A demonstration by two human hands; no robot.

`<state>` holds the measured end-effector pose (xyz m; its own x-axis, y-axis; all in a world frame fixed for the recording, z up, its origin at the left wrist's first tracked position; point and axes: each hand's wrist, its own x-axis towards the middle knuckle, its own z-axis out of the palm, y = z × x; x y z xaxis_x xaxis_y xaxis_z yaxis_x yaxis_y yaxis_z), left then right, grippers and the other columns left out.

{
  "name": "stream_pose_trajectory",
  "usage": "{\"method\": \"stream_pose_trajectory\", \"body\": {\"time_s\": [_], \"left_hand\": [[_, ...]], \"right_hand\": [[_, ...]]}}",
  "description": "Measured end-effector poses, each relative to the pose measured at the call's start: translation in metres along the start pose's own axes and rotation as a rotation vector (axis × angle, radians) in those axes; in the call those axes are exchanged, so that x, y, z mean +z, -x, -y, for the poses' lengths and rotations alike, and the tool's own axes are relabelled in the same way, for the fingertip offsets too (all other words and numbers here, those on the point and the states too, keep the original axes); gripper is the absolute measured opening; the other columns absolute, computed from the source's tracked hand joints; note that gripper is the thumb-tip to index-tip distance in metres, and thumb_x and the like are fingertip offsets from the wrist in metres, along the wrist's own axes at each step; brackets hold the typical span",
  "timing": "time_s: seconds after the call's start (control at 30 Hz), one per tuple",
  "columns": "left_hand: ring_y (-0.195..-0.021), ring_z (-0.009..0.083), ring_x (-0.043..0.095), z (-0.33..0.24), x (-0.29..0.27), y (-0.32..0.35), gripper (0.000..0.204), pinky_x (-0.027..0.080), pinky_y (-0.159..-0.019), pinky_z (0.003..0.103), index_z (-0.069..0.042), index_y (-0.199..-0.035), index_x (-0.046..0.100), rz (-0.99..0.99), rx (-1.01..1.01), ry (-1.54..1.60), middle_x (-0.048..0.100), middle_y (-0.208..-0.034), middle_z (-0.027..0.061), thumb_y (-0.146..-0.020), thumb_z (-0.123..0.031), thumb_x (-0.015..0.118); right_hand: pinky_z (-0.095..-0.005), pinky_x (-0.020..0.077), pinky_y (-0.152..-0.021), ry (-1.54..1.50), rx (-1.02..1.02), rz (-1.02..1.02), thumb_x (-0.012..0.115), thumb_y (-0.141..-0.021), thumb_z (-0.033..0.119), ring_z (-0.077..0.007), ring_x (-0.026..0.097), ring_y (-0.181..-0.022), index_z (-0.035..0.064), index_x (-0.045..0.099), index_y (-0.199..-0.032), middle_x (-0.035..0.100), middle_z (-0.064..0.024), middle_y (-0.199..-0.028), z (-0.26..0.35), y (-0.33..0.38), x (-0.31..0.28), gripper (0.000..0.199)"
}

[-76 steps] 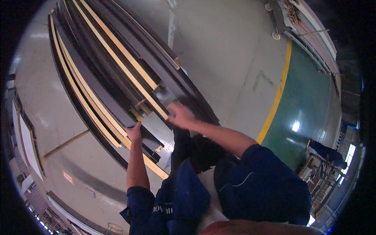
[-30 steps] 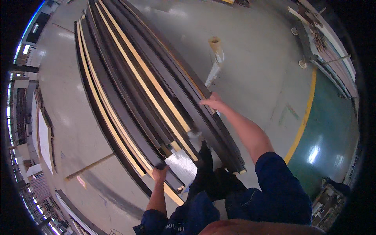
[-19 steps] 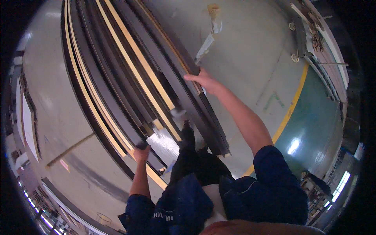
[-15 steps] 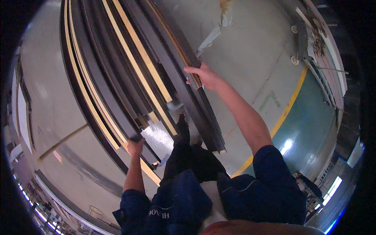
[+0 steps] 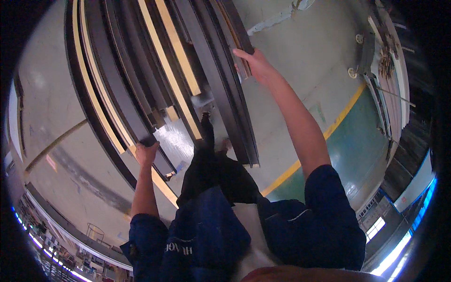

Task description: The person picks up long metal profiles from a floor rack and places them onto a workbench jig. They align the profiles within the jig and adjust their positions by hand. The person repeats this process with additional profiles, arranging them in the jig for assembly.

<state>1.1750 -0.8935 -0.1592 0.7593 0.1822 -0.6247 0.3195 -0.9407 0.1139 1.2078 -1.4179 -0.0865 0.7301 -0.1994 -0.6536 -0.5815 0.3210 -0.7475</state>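
Head view: towards one o'clock, my right hand [image 5: 257, 65] is wrapped round the end of a brown-edged dark strip [image 5: 230, 26], thumb on top; at nine o'clock, my left hand [image 5: 148, 152] is curled tight on a broad dark strip [image 5: 163, 163], though its far fingers are hidden, so I can't tell whether they take in a neighbour; pale strips [image 5: 161, 54] run towards eleven; I'd judge the handling partway: the lengths lie roughly side by side, but their near ends are uneven.
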Motion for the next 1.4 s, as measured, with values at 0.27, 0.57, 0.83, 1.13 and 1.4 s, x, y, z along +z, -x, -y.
{"method": "stream_pose_trajectory", "body": {"time_s": [0.27, 0.57, 0.83, 1.13, 1.4], "left_hand": [[-0.106, 0.0405, 0.069, -0.002, 0.001, 0.003, 0.075, 0.054, -0.095, 0.047, 0.005, -0.116, 0.061, -0.096, 0.091, 0.021, 0.071, -0.111, 0.0248, -0.067, -0.045, 0.087], [-0.105, 0.0397, 0.069, 0.016, 0.002, -0.009, 0.077, 0.054, -0.094, 0.046, 0.004, -0.116, 0.061, -0.012, 0.177, 0.031, 0.071, -0.112, 0.0236, -0.067, -0.049, 0.089], [-0.102, 0.0339, 0.069, 0.012, -0.023, 0.031, 0.065, 0.053, -0.093, 0.043, 0.002, -0.12, 0.053, -0.096, 0.113, 0.282, 0.07, -0.112, 0.0194, -0.075, -0.032, 0.085], [-0.093, 0.0249, 0.065, -0.001, -0.035, 0.068, 0.061, 0.052, -0.087, 0.038, 0.002, -0.122, 0.053, -0.124, 0.326, 0.536, 0.067, -0.106, 0.0144, -0.079, -0.028, 0.084], [-0.097, 0.0263, 0.065, -0.027, -0.022, 0.076, 0.06, 0.052, -0.088, 0.039, 0.002, -0.121, 0.055, -0.123, 0.401, 0.702, 0.066, -0.108, 0.0146, -0.075, -0.023, 0.084]], "right_hand": [[-0.0352, 0.0555, -0.082, 0.168, 0.046, -0.023, 0.085, -0.081, 0.031, -0.0186, 0.067, -0.096, -0.0013, 0.063, -0.126, 0.069, -0.0119, -0.112, -0.027, -0.032, -0.005, 0.06], [-0.0435, 0.0481, -0.099, 0.347, 0.085, -0.111, 0.086, -0.076, 0.038, -0.0261, 0.064, -0.113, -0.0035, 0.056, -0.135, 0.065, -0.0181, -0.126, -0.037, -0.04, -0.013, 0.078], [-0.0433, 0.0421, -0.108, 0.29, 0.112, -0.025, 0.084, -0.08, 0.046, -0.03, 0.053, -0.131, -0.0033, 0.047, -0.143, 0.059, -0.0193, -0.137, -0.08, -0.032, -0.021, 0.088], [-0.0498, 0.0251, -0.123, 0.949, -0.245, -0.437, 0.086, -0.076, 0.034, -0.0376, 0.031, -0.15, -0.0007, 0.027, -0.155, 0.034, -0.0233, -0.158, -0.213, 0.166, 0.078, 0.105], [-0.0491, 0.0221, -0.125, 1.054, -0.095, -0.426, 0.08, -0.077, 0.014, -0.037, 0.028, -0.151, 0.0044, 0.022, -0.157, 0.03, -0.0187, -0.162, -0.239, 0.189, 0.081, 0.1]]}}
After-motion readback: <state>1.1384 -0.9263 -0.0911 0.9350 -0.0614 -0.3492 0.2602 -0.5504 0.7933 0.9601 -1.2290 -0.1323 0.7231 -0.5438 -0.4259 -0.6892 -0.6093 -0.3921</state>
